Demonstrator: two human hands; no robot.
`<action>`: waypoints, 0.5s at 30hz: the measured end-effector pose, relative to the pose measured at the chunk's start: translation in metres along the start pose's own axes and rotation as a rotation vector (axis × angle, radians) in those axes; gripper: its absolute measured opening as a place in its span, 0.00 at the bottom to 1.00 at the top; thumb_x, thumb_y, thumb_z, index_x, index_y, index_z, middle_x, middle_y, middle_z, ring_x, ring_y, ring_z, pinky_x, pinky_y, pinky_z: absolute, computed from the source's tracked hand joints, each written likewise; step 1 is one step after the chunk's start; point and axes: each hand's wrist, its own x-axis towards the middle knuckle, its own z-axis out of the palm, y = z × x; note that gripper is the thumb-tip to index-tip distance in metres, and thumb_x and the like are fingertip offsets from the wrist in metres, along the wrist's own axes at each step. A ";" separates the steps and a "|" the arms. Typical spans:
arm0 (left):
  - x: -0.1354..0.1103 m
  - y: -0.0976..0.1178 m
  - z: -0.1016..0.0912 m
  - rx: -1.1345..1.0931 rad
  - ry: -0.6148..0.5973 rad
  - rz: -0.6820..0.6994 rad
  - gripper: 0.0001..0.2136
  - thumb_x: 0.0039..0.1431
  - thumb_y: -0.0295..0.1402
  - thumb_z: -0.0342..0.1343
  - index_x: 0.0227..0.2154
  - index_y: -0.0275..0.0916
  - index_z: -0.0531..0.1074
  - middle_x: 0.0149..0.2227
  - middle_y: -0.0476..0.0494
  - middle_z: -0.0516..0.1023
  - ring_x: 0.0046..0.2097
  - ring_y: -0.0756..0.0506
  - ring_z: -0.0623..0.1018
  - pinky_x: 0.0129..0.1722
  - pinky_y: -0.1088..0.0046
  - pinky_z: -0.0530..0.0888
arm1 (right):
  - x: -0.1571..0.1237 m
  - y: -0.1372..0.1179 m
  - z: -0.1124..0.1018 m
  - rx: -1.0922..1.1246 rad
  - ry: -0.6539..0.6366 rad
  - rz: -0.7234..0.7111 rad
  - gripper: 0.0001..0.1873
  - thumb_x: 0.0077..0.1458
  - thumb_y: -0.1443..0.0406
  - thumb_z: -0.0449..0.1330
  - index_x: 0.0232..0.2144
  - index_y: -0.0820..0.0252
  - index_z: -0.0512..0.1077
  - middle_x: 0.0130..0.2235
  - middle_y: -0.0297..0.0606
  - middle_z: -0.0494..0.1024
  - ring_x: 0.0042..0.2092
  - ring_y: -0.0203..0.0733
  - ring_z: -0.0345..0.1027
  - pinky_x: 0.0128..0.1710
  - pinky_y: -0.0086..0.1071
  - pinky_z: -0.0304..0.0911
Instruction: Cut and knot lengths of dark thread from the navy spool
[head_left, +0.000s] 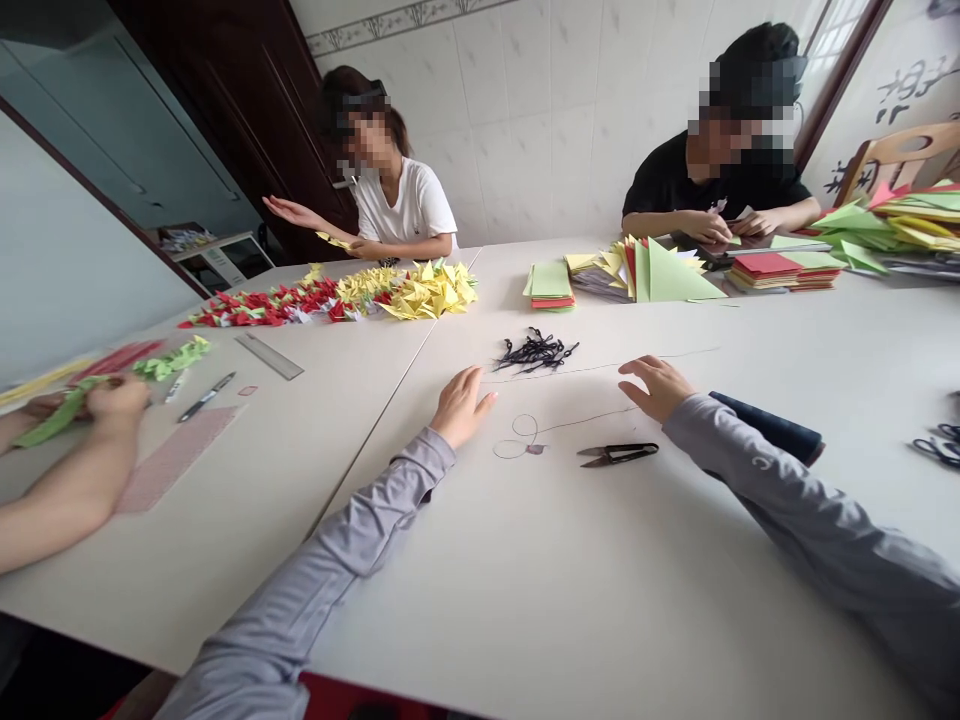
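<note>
My left hand (pixel 459 408) is over the table with its fingers stretched and thumb apart, holding nothing. Opposite it, my right hand (pixel 656 388) is open too, thumb and fingers spread. A thin dark thread (pixel 555 374) runs across between them; whether either hand touches it I cannot tell. Just beyond lies a pile of black cord loops (pixel 536 350). Closer to me, another thread (pixel 526 428) curls around a small greyish-pink piece (pixel 535 449). Black thread snips (pixel 619 454) lie nearby. Beside my right forearm rests a dark blue roll (pixel 769 425), perhaps a thread spool.
Folded red and yellow paper pieces (pixel 337 295) are heaped at the back left. Stacks of coloured paper (pixel 551 283) stand at the back right. A ruler (pixel 268 356) and a pen (pixel 208 396) lie left, near a co-worker's hands (pixel 116 398). Two people sit across the table.
</note>
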 end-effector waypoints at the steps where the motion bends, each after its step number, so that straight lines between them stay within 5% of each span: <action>1: -0.006 -0.005 0.000 0.021 -0.025 -0.028 0.24 0.60 0.40 0.45 0.56 0.32 0.59 0.59 0.30 0.63 0.61 0.40 0.62 0.60 0.59 0.59 | 0.005 0.006 -0.001 -0.032 -0.033 0.012 0.19 0.54 0.62 0.50 0.45 0.66 0.71 0.49 0.54 0.71 0.49 0.52 0.66 0.49 0.44 0.61; 6: -0.017 -0.010 -0.004 0.090 -0.155 -0.188 0.27 0.62 0.43 0.40 0.60 0.32 0.54 0.63 0.33 0.55 0.64 0.39 0.55 0.61 0.54 0.55 | 0.028 0.038 -0.010 -0.209 -0.189 0.066 0.26 0.56 0.62 0.47 0.56 0.65 0.64 0.59 0.53 0.62 0.58 0.56 0.59 0.55 0.48 0.55; 15: -0.017 -0.005 -0.010 0.116 -0.245 -0.163 0.25 0.63 0.41 0.37 0.61 0.38 0.55 0.64 0.40 0.53 0.65 0.43 0.55 0.62 0.53 0.50 | 0.041 0.075 0.009 -0.326 -0.280 0.116 0.29 0.56 0.61 0.46 0.61 0.56 0.58 0.61 0.45 0.61 0.62 0.50 0.53 0.58 0.46 0.53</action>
